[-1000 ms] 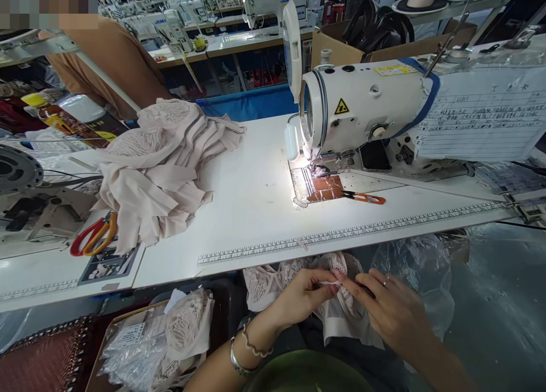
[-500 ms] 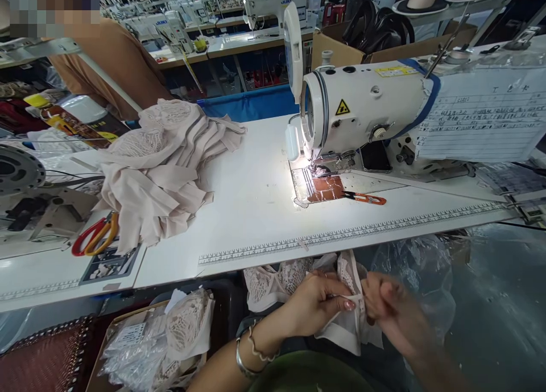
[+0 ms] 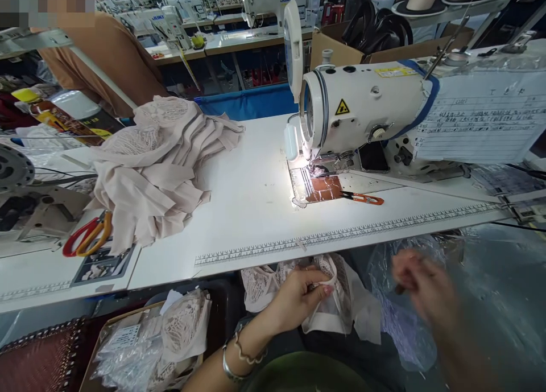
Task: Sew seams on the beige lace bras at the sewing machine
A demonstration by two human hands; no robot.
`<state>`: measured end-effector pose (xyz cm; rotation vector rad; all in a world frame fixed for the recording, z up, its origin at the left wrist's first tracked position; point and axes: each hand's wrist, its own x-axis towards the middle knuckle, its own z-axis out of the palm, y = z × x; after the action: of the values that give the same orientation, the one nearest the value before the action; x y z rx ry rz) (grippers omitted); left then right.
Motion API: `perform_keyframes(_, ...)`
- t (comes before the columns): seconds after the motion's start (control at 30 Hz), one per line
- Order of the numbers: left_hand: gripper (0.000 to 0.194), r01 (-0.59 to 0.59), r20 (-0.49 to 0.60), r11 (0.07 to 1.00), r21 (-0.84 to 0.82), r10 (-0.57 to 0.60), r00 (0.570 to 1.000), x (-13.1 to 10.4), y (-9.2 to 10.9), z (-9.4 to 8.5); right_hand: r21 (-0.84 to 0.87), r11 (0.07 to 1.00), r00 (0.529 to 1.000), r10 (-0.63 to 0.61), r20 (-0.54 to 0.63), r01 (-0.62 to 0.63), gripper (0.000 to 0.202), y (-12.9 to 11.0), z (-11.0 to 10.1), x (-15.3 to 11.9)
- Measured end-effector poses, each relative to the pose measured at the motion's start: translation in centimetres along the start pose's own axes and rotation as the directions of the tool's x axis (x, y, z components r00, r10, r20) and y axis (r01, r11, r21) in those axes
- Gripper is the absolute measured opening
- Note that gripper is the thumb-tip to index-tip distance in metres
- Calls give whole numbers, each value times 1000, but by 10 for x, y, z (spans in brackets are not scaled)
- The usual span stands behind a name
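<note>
My left hand (image 3: 303, 296) pinches the edge of a pale beige lace bra (image 3: 330, 322) between thumb and fingers, below the table's front edge. The bra's lace cups and plain fabric wing hang down over my lap. Off to the right, apart from the bra, is my right hand (image 3: 422, 284), smeared by motion with its fingers curled. A small dark bit shows under those fingers, but I cannot make out what it is. Orange-handled thread snips (image 3: 362, 198) lie on the table beside the sewing machine (image 3: 354, 107), whose lamp lights the needle area.
A heap of beige bra pieces (image 3: 157, 176) covers the table's left part, beside red and yellow-handled scissors (image 3: 89, 234). Below stands a carton (image 3: 94, 355) holding bagged lace pieces. A clear plastic bag (image 3: 405, 329) hangs at the right. Another person (image 3: 106, 62) is at the back left.
My right hand has left the bra and moved up and right. My left hand keeps its pinch, shifted slightly left, and the bra's wing now hangs out to the right.
</note>
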<state>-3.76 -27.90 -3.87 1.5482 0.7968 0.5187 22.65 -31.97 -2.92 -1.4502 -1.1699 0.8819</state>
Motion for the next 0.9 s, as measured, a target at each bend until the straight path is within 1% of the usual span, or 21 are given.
perform_keyframes(0.03,46,-3,0,999,40,3,1000,1,0,1,-92,995,993,-29,117,40,48,0,11,-7)
perform_keyframes(0.07,44,-10,4,997,79,9,1000,2,1,2,-153,980,976,-98,195,129,51,1,24,-14)
perform_keyframes(0.1,41,-17,8,993,115,16,1000,3,2,3,-208,956,959,-154,237,205,54,1,36,-21)
perform_keyframes(0.13,38,-24,14,989,146,22,1000,4,2,5,-265,924,941,-203,269,275,52,2,47,-28)
perform_keyframes(0.17,35,-28,19,985,169,25,1000,5,3,6,-319,884,924,-252,287,341,47,3,56,-34)
perform_keyframes(0.2,32,-30,24,982,185,26,999,5,2,7,-375,840,908,-289,304,393,38,4,62,-38)
perform_keyframes(0.23,30,-33,31,980,194,27,999,5,2,8,-425,793,891,-318,324,437,27,6,65,-41)
perform_keyframes(0.27,29,-35,36,979,199,28,999,5,1,9,-462,749,874,-344,342,476,20,9,66,-42)
perform_keyframes(0.33,28,-30,45,979,203,22,999,4,-2,11,-495,687,845,-388,368,531,28,12,64,-40)
perform_keyframes(0.37,27,-25,48,979,201,16,999,4,-4,11,-495,676,836,-405,370,546,32,13,62,-38)
perform_keyframes(0.43,27,-13,42,982,187,5,999,4,-6,12,-468,694,836,-433,337,547,35,12,58,-31)
perform_keyframes(0.5,27,-6,32,986,165,1,999,5,-7,12,-405,765,864,-407,297,500,37,7,54,-24)
perform_keyframes(0.57,27,-11,35,991,134,7,999,6,-7,11,-289,868,900,-320,296,404,41,2,53,-21)
perform_keyframes(0.63,27,-20,48,994,110,15,999,8,-6,12,-123,952,913,-225,340,280,46,-3,54,-22)
perform_keyframes(0.7,27,-32,60,995,90,27,998,9,-6,12,60,985,896,-174,408,164,49,-4,57,-26)
perform_keyframes(0.73,27,-42,65,996,81,37,997,9,-5,13,126,984,880,-172,442,129,49,-2,59,-28)
perform_keyframes(0.77,28,-54,69,996,75,49,996,9,-5,13,152,980,863,-187,470,129,49,3,59,-30)
perform_keyframes(0.8,28,-65,72,996,69,61,996,9,-5,13,126,977,847,-211,488,171,48,9,58,-30)
perform_keyframes(0.83,29,-71,75,996,61,66,995,8,-5,13,37,968,841,-236,486,250,47,17,53,-29)
perform_keyframes(0.87,29,-69,78,996,53,64,995,8,-5,12,-126,934,849,-239,472,333,45,27,46,-27)
perform_keyframes(0.9,31,-62,79,997,48,58,995,7,-5,10,-321,857,864,-240,443,403,42,38,35,-22)
